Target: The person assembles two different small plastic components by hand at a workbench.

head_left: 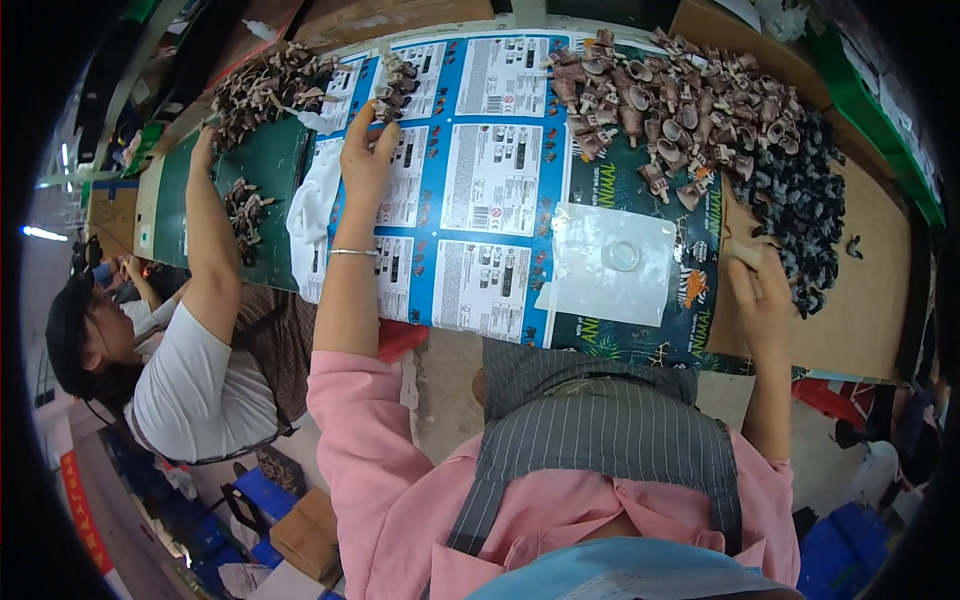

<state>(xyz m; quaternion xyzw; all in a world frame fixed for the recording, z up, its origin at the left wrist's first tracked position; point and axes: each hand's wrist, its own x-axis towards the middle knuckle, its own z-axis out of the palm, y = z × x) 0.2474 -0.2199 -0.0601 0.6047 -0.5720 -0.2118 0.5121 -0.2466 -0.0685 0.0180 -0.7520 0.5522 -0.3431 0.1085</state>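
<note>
Small brown pieces (395, 85): cluster at far worktop edge, left hand (365, 150) fingers closed on them. Right hand (762, 290) pinching pale piece at dark-piece heap (800, 210). Large brown heap (670, 100) unsorted; most work remaining, by judgement. Clear bag (615, 262): one. Heaps too many to count.

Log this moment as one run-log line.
left hand: reaching to small brown pile | right hand: at dark pile, grip unclear | co-worker's hand: at far-left pile
</note>
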